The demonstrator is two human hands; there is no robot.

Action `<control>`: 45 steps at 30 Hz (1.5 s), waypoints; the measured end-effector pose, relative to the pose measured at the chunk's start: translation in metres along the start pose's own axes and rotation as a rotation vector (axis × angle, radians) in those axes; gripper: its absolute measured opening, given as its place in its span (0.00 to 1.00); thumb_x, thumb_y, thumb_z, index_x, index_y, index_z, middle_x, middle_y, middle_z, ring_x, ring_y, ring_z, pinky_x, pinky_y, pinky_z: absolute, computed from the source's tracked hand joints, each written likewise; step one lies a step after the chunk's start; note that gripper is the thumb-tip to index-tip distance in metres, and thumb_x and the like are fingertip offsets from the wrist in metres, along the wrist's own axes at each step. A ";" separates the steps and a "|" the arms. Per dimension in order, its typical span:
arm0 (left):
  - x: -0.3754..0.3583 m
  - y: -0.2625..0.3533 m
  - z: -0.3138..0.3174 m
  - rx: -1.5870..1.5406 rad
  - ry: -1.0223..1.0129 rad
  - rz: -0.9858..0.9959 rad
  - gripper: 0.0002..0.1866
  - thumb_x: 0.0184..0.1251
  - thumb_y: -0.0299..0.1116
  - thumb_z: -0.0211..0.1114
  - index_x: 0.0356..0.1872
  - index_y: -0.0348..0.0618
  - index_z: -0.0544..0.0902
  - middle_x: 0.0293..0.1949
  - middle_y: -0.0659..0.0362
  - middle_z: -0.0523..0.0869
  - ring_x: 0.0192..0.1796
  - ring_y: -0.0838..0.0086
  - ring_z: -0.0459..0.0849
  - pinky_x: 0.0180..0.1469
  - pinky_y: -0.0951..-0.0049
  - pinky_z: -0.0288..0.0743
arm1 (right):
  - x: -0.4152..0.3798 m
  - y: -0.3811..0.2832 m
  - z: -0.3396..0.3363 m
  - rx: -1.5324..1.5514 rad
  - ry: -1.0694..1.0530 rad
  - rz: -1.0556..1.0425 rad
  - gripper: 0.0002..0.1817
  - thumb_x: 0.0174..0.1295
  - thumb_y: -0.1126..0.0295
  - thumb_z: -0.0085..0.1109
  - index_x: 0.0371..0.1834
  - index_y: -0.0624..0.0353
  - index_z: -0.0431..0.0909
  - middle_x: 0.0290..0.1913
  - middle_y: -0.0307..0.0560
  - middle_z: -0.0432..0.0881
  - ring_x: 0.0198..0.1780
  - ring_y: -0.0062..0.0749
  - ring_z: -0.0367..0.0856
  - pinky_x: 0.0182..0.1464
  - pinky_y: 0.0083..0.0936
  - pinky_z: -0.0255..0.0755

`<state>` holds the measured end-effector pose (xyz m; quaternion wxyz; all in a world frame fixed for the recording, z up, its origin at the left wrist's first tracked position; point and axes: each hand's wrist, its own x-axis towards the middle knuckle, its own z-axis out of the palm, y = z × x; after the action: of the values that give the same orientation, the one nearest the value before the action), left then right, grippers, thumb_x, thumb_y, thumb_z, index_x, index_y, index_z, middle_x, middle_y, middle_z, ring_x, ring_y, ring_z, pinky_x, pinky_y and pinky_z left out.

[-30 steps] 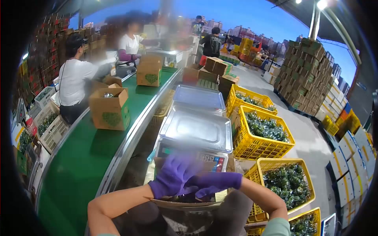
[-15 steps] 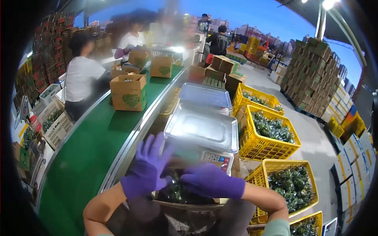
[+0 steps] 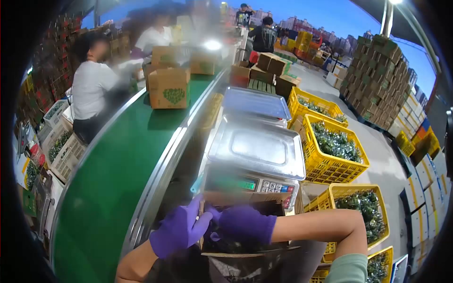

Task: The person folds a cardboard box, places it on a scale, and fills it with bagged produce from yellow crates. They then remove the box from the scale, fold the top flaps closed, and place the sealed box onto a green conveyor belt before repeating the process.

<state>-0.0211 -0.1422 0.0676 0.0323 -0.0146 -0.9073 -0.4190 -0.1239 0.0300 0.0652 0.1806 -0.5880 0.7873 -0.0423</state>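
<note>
An open cardboard box (image 3: 250,198) stands right in front of me, close to my lap, its inside dark. My left hand (image 3: 181,227), in a purple glove, grips the box's left edge between thumb and fingers. Across the box's opening reaches my right hand (image 3: 244,225), gloved the same way. Its fingers point left toward the inside of that same wall and are partly hidden. Just beyond the box sits a digital scale (image 3: 257,146) with a bare metal pan, a lit green display and a keypad.
A green conveyor belt (image 3: 113,188) runs along my left, carrying cardboard boxes (image 3: 171,89) with green heart prints. Yellow crates (image 3: 336,160) of bagged greens line my right. Behind the scale is another scale (image 3: 257,103). A person in white (image 3: 92,87) works across the belt.
My left hand has gone from spread fingers above the box to gripping its left edge. My right hand has moved further into the opening. The view has shifted, and the scale's display now shows.
</note>
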 end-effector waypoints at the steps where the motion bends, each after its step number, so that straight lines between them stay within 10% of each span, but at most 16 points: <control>1: 0.001 -0.001 -0.001 -0.015 -0.014 -0.015 0.30 0.67 0.37 0.60 0.63 0.22 0.67 0.22 0.43 0.81 0.24 0.52 0.83 0.28 0.59 0.73 | 0.000 -0.002 -0.007 0.085 -0.015 -0.006 0.26 0.63 0.58 0.58 0.56 0.66 0.66 0.34 0.57 0.84 0.38 0.52 0.85 0.39 0.44 0.76; 18: 0.001 0.007 0.000 0.115 -0.039 -0.065 0.27 0.67 0.31 0.59 0.62 0.24 0.67 0.22 0.42 0.81 0.25 0.52 0.82 0.30 0.58 0.72 | 0.023 0.030 0.000 0.279 -0.098 -0.197 0.17 0.54 0.61 0.66 0.41 0.61 0.82 0.41 0.56 0.84 0.46 0.50 0.84 0.47 0.41 0.77; 25: 0.009 0.009 0.002 0.029 0.029 0.008 0.26 0.67 0.33 0.58 0.62 0.25 0.68 0.23 0.43 0.82 0.26 0.50 0.83 0.31 0.58 0.74 | 0.016 0.019 -0.001 0.613 -0.203 0.137 0.12 0.48 0.68 0.67 0.37 0.57 0.85 0.37 0.56 0.84 0.40 0.51 0.84 0.41 0.42 0.77; 27: 0.007 0.014 0.006 0.078 0.065 0.019 0.27 0.66 0.34 0.59 0.62 0.26 0.69 0.27 0.40 0.83 0.29 0.50 0.85 0.33 0.60 0.77 | 0.000 0.008 0.006 0.388 0.184 -0.101 0.13 0.45 0.69 0.68 0.35 0.57 0.85 0.35 0.55 0.84 0.40 0.51 0.84 0.40 0.41 0.77; 28: 0.007 0.015 0.011 0.078 0.047 -0.046 0.31 0.65 0.42 0.61 0.63 0.28 0.68 0.46 0.34 0.81 0.46 0.45 0.82 0.50 0.55 0.76 | 0.001 0.008 0.004 0.396 0.191 -0.084 0.13 0.45 0.69 0.68 0.35 0.57 0.85 0.35 0.55 0.84 0.40 0.51 0.84 0.40 0.41 0.77; 31: 0.013 0.003 0.032 0.476 0.425 0.312 0.35 0.64 0.44 0.61 0.66 0.29 0.65 0.62 0.32 0.69 0.61 0.39 0.71 0.65 0.47 0.62 | 0.000 0.003 -0.003 0.356 -0.176 0.044 0.14 0.43 0.69 0.68 0.35 0.58 0.83 0.35 0.55 0.83 0.41 0.51 0.83 0.42 0.39 0.77; 34: 0.013 0.023 0.029 0.629 0.426 0.359 0.38 0.66 0.54 0.56 0.68 0.34 0.66 0.69 0.34 0.61 0.70 0.37 0.59 0.69 0.32 0.45 | -0.030 0.008 -0.012 0.461 -0.074 -0.016 0.15 0.47 0.67 0.67 0.39 0.59 0.80 0.35 0.55 0.81 0.41 0.51 0.81 0.43 0.40 0.76; 36: 0.019 0.028 0.030 0.837 0.441 0.433 0.42 0.64 0.66 0.51 0.68 0.39 0.68 0.70 0.36 0.61 0.73 0.40 0.55 0.68 0.27 0.38 | -0.070 0.016 -0.007 0.391 0.495 -0.242 0.17 0.54 0.64 0.66 0.43 0.59 0.76 0.34 0.53 0.78 0.40 0.52 0.80 0.42 0.41 0.75; 39: 0.042 0.030 0.044 0.836 0.349 0.532 0.45 0.59 0.64 0.61 0.69 0.40 0.66 0.70 0.35 0.59 0.72 0.38 0.56 0.68 0.28 0.39 | -0.140 0.026 -0.046 0.103 0.554 0.105 0.22 0.56 0.51 0.67 0.37 0.59 0.73 0.30 0.50 0.75 0.36 0.47 0.78 0.33 0.39 0.71; 41: 0.053 0.024 0.066 0.645 0.233 0.610 0.50 0.47 0.65 0.67 0.68 0.42 0.67 0.63 0.39 0.67 0.66 0.42 0.63 0.65 0.31 0.49 | -0.158 0.033 -0.056 0.431 0.157 0.502 0.19 0.58 0.52 0.67 0.35 0.59 0.79 0.28 0.48 0.79 0.33 0.44 0.80 0.37 0.36 0.73; 45: 0.037 0.021 0.070 0.707 0.258 0.606 0.51 0.44 0.62 0.69 0.69 0.44 0.67 0.60 0.43 0.69 0.62 0.51 0.68 0.64 0.47 0.58 | -0.112 0.039 0.023 0.101 0.318 0.025 0.22 0.59 0.46 0.64 0.34 0.55 0.74 0.28 0.48 0.75 0.32 0.50 0.78 0.33 0.40 0.70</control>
<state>-0.0600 -0.0756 0.0406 0.2680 -0.2142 -0.9377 -0.0550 -0.1248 0.1503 0.0593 0.0836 -0.5541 0.8102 -0.1719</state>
